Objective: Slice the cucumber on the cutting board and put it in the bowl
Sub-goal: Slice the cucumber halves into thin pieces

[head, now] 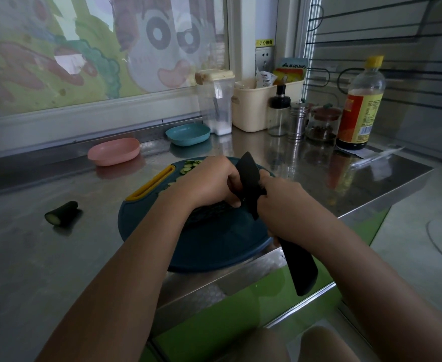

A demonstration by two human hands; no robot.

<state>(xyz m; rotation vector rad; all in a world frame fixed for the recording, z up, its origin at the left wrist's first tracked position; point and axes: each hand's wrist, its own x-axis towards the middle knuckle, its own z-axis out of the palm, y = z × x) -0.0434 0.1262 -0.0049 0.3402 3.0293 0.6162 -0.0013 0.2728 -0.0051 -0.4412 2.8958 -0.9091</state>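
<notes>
In the middle of the frame the right hand (pixel 285 205) grips a black knife (pixel 250 176), fingers (pixel 265 190) wrapped round it, blade pointing up and handle slanting toward the lower right. The left hand (pixel 207 184) sits curled against the blade's left side; I cannot tell whether it holds anything beneath. Both hands are over a round dark blue cutting board (pixel 214 246) on the steel desk (pixel 58 257). Thin cucumber slices (pixel 188 165) lie at the board's far edge. A cucumber end (pixel 62 212) rests on the desk at left, well apart. A pink bowl (pixel 114 151) and a blue bowl (pixel 188 134) stand behind the board
</notes>
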